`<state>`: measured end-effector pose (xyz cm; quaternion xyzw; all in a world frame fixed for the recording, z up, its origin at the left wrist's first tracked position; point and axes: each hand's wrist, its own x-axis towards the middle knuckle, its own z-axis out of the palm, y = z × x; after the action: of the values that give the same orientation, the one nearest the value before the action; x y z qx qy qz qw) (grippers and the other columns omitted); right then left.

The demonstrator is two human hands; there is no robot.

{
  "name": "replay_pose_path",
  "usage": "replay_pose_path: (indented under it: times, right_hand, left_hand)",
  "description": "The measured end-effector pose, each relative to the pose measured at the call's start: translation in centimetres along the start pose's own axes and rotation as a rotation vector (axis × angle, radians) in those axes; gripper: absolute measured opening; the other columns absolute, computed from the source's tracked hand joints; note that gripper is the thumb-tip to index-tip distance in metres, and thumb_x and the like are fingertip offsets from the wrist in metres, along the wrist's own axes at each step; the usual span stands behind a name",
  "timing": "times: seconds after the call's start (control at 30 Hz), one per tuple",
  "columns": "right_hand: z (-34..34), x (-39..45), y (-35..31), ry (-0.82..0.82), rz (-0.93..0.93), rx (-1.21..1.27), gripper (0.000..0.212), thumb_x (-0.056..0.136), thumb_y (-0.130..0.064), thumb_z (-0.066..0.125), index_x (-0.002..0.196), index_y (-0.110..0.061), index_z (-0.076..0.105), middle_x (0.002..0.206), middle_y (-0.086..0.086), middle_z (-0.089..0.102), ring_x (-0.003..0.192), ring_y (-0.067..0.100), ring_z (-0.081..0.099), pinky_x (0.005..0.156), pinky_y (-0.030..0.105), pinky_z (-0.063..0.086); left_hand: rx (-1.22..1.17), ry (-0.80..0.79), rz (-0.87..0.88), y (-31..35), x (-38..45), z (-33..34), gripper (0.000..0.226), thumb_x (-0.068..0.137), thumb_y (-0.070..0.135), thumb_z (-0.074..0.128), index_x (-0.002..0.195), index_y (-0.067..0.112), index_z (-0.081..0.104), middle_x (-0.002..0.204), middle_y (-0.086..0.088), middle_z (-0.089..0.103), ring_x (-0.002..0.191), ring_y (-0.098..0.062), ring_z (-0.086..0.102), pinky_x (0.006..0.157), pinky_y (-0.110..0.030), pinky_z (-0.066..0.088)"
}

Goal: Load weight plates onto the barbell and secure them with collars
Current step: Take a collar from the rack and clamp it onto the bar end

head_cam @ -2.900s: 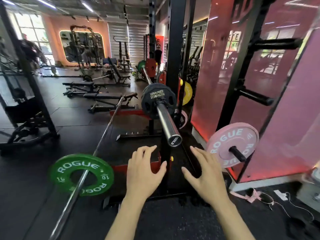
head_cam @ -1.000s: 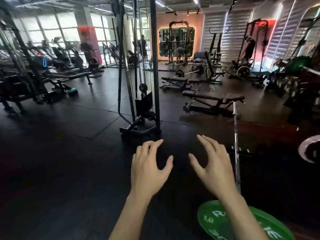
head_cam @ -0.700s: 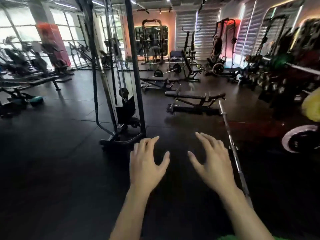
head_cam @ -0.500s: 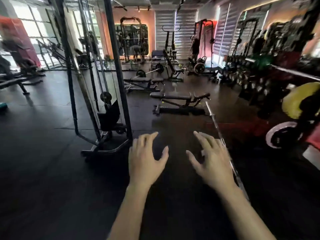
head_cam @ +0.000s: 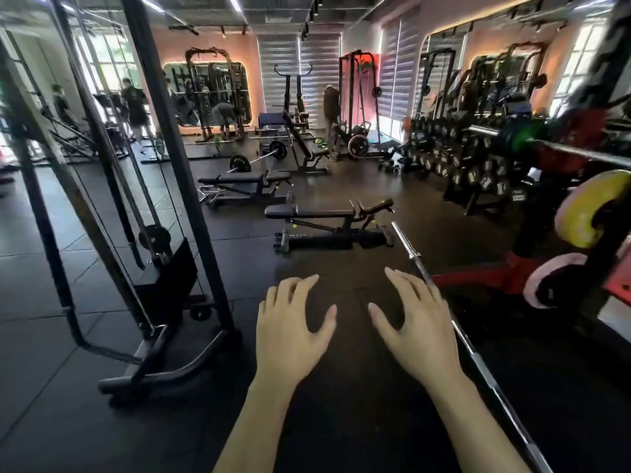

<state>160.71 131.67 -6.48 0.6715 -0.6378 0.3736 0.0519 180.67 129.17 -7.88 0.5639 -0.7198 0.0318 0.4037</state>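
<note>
A steel barbell (head_cam: pixel 478 363) lies on the black rubber floor, running from its bare sleeve end (head_cam: pixel 404 240) toward the lower right. My left hand (head_cam: pixel 290 332) and my right hand (head_cam: pixel 416 332) hover palm down in front of me, fingers spread, holding nothing. The right hand is just left of the bar and partly covers it. A yellow plate (head_cam: pixel 590 209) and a pink plate (head_cam: pixel 549 281) hang on a rack at the right edge. A second loaded bar (head_cam: pixel 560 150) rests higher on that rack. No collar is in sight.
A black cable-machine frame (head_cam: pixel 177 186) stands close on my left. A flat bench (head_cam: pixel 327 223) sits ahead past the bar's end, more benches behind it. A dumbbell rack (head_cam: pixel 461 162) lines the right wall. Several people stand at the back.
The view has swung away from the rack and green plate toward the open floor, then back right. The far bare end of the barbell has come into view. Both hands stay empty.
</note>
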Motion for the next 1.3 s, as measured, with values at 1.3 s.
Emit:
replay_pose_path:
  times: [1.3]
  right_hand:
    - [42.8,68.6,20.6,0.019,0.178,-0.002,0.056,0.088,-0.045,0.063,0.138,-0.023,0.050,0.133,-0.004,0.054,0.118,0.020,0.048,0.098,0.036,0.040]
  left_hand:
    - [-0.177,-0.100,0.089,-25.5,68.0,46.5,0.056,0.087,0.058,0.052,0.135,0.029,0.052,0.125,0.009,0.057,0.117,-0.015,0.049,0.099,-0.033,0.040]
